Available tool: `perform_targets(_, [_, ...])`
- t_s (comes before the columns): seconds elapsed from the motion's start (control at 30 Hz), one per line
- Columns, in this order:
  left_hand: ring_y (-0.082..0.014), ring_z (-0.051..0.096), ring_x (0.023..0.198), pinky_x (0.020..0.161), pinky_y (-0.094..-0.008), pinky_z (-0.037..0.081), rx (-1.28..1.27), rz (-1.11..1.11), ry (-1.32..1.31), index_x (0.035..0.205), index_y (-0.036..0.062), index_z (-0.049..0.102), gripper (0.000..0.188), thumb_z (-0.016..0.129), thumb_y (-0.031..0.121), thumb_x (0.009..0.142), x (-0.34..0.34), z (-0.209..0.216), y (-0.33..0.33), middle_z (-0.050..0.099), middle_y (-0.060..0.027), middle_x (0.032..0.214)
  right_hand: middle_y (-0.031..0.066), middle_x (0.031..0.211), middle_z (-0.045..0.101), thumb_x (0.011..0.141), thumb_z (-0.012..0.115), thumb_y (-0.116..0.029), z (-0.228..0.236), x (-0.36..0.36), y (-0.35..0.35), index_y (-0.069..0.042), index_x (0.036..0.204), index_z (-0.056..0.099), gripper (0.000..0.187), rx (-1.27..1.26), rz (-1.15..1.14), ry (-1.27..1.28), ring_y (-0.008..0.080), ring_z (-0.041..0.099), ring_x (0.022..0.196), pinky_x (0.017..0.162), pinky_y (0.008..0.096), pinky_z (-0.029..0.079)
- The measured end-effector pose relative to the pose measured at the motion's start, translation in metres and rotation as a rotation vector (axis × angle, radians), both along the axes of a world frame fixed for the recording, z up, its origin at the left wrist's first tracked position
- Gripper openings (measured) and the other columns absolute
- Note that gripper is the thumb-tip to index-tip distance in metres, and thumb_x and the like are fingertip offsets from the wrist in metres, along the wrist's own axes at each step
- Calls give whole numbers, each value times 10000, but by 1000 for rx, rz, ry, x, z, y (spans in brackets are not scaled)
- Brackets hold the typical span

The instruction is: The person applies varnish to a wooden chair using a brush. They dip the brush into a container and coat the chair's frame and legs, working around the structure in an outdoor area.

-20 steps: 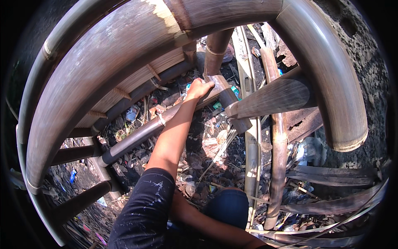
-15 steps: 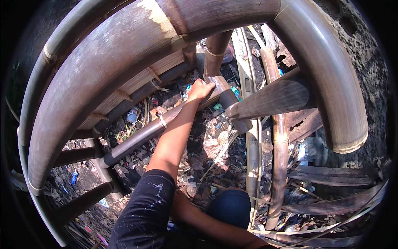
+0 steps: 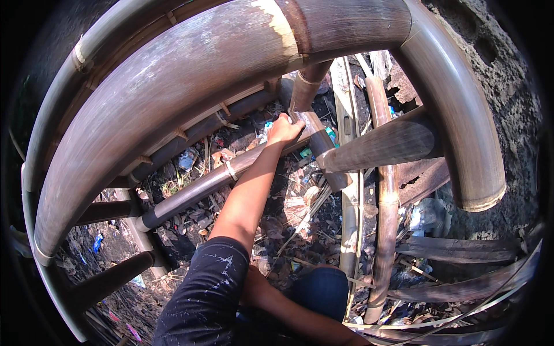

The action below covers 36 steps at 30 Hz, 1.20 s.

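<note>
My left hand (image 3: 285, 130) reaches forward and is closed at the joint of a dark bamboo frame. It rests against a short, thick bamboo piece (image 3: 315, 134), near the end of a long bamboo rail (image 3: 187, 195). Whatever the fingers hold, if anything, is too small to make out. Above the left arm arches a wide brown bamboo armrest (image 3: 179, 69) with a pale, peeled patch. Low in the view, my right forearm (image 3: 300, 314) crosses leftward beneath the left arm. The dark sleeve (image 3: 202, 288) covers most of my right hand (image 3: 254, 286), so its fingers are hidden.
Bamboo poles (image 3: 381, 219) and split strips (image 3: 349, 225) lie on the ground to the right. Dry leaves and plastic scraps (image 3: 187, 160) litter the soil. A thick, cut bamboo end (image 3: 482, 199) hangs at the right, before a rough grey surface (image 3: 513, 132).
The view has shifted slightly, and the near armrest sits a little lower and further right. My left hand stays closed at the same joint, with the thumb side slightly turned.
</note>
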State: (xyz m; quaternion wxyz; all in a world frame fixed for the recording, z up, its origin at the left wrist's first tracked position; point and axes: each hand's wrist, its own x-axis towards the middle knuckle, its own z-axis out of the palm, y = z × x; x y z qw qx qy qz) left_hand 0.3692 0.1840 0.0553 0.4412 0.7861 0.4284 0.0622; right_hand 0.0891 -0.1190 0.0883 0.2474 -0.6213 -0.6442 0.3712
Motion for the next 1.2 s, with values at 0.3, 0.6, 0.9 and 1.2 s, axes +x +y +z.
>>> perform_targets(0.3, [-420,664,1181,1010,-481,487,59,57,-10,1184,-9,618,727,686,594,783,-1,2,-6,699,-278,1212,213,1226,687,913,597,-251,11,2,3,-42,1230,670,387,-10,4,32,357,650,1188,1014,518,490])
perform_targets(0.6, [-372,723,1087,940,-424,544,42,306,-386,1110,9,705,299,602,169,879,-14,-37,21,747,-252,1099,222,1322,648,940,609,-336,14,4,8,-55,1325,620,477,-76,123,-14,373,606,1264,1102,516,441])
perform_targets(0.9, [-455,699,1089,955,-536,543,296,199,-16,1164,-3,684,388,526,297,975,1,-5,-28,730,-287,1100,168,1528,509,894,782,-447,31,8,10,-58,1519,455,805,-126,-122,562,276,436,1471,1237,403,320])
perform_targets(1.2, [-413,578,1348,1177,-566,313,-2,200,219,1489,-100,381,752,377,469,997,15,12,-9,598,-298,1422,184,1492,531,913,720,-370,34,6,-29,-56,1475,494,682,-173,-29,380,302,484,1420,1194,438,364])
